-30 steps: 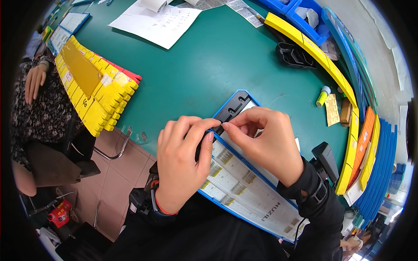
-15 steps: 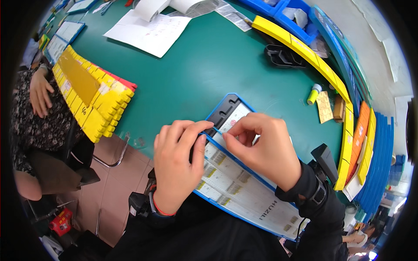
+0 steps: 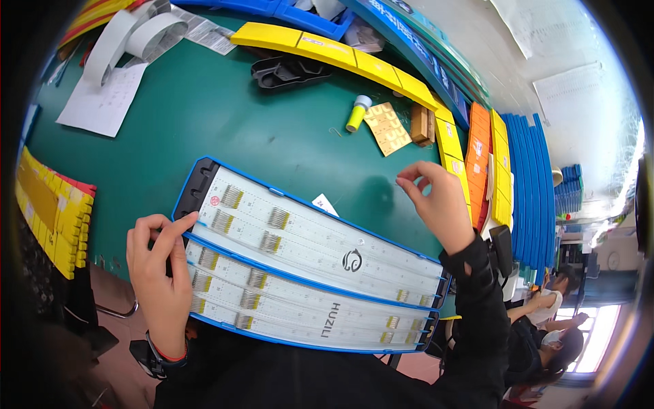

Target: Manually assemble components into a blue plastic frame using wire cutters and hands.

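Note:
A long, hinged, blue-edged rig case (image 3: 310, 232) lies spread open before me, its white inner boards bearing several small bundles of thin pins with yellowish ends. At its left end, my left hand (image 3: 162, 266) pinches the case by the black end strip and middle hinge, thumb and forefinger near a small blue piece. My right hand (image 3: 436, 201) is raised beyond the case's far right side, thumb and forefinger pinched together. A tiny dark tip shows at those fingertips; any thin line running from it is too fine to make out.
On the green table (image 3: 231, 129) are a white card (image 3: 325, 204), a yellow-capped tube (image 3: 358, 114), a tan sheet (image 3: 387, 129), a wooden block (image 3: 422, 125) and a black tray (image 3: 287, 71). Yellow foam strips (image 3: 340, 56) line the back; stacked yellow blocks (image 3: 58, 211) stand left.
My right hand has left the left end of the case and moved right, still pinched. My left hand stays at that end. The view has swung right, showing the whole case.

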`<state>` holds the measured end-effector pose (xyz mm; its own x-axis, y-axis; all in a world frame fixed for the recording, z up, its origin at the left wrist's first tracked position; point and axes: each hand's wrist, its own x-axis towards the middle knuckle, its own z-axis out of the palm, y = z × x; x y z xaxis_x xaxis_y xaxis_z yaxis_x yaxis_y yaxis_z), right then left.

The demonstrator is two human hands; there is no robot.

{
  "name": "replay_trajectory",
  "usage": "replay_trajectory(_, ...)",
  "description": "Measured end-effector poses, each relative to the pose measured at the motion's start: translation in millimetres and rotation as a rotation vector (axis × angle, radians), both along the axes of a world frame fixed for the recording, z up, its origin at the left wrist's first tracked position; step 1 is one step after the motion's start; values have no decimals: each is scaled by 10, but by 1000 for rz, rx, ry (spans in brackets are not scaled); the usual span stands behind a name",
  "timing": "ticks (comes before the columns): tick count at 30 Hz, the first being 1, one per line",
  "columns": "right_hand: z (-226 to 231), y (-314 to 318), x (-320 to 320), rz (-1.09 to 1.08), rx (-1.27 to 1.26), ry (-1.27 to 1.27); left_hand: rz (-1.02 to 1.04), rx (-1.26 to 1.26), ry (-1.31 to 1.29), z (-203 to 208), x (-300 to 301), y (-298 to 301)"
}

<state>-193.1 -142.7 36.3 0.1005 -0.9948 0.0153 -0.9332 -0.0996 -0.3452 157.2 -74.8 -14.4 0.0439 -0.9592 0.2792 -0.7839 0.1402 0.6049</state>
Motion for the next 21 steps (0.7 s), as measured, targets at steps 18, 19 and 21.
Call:
replay_trajectory(18,26,122,-190,59,24,-162,4,61,26,70,87,21)
replay_trajectory(19,32,126,-274,45,26,-149,5,110,11,85,107,15)
replay_trajectory(21,-16,91,-382,26,21,-139,-1,77,13,65,116,-12)
